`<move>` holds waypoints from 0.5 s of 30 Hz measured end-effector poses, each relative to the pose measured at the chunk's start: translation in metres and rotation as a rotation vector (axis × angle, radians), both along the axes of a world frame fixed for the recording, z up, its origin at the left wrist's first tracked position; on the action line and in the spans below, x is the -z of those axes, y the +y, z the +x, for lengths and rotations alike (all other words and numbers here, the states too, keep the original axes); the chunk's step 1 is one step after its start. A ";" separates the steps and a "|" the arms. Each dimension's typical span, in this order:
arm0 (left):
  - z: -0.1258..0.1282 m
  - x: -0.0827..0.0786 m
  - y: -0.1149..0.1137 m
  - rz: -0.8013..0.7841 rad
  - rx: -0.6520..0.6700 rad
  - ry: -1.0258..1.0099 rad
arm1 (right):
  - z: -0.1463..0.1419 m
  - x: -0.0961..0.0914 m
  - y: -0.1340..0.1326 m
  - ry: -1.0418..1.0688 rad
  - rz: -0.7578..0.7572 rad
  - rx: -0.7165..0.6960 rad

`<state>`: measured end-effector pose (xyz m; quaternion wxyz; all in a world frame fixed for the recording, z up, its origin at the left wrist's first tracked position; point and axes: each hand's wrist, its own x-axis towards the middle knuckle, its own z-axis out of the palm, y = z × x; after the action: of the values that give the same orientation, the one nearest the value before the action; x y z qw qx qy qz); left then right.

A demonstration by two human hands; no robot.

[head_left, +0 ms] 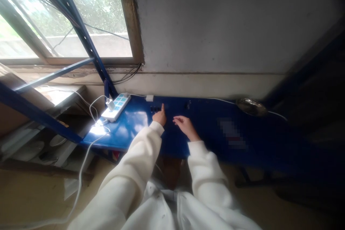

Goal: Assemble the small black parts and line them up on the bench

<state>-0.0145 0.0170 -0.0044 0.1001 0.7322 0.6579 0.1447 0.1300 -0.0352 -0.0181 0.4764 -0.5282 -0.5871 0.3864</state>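
Note:
My left hand [160,116] rests on the blue table [134,129], its index finger stretched out toward small dark objects [154,108] near the back edge, the other fingers curled. My right hand [183,125] lies just to its right, fingers spread flat over the table, holding nothing. Another small dark object [188,105] lies beyond it. Both arms wear white sleeves.
A white power strip [116,106] with a plugged-in charger and white cables sits at the table's left end. A white adapter [149,98] lies by the wall. A metal dish [251,106] stands at the right. Blue rack beams [81,28] cross the window on the left.

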 end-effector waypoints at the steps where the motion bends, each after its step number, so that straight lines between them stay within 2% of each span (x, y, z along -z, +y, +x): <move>1: 0.000 0.001 0.001 0.022 -0.004 -0.004 | 0.000 0.000 0.000 0.004 0.000 0.000; 5: 0.002 0.004 0.008 0.115 -0.022 -0.046 | 0.001 0.000 0.000 0.026 -0.007 -0.004; 7: 0.003 0.005 0.011 0.138 -0.032 -0.136 | 0.002 -0.001 0.000 0.033 -0.004 -0.011; 9: 0.005 0.004 0.010 0.153 -0.055 -0.339 | 0.003 -0.002 0.000 0.036 0.007 0.009; 11: 0.008 0.000 0.004 0.120 -0.066 -0.637 | 0.004 -0.005 0.002 0.043 0.013 0.087; 13: 0.013 -0.006 -0.006 0.057 -0.038 -0.939 | 0.004 -0.010 0.002 0.059 0.004 0.193; 15: 0.017 -0.015 -0.020 0.042 0.020 -1.156 | 0.003 -0.018 0.002 0.084 -0.001 0.264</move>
<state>0.0027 -0.0033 0.0108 0.4300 0.5422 0.4864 0.5334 0.1328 -0.0335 -0.0004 0.5471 -0.5844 -0.4918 0.3424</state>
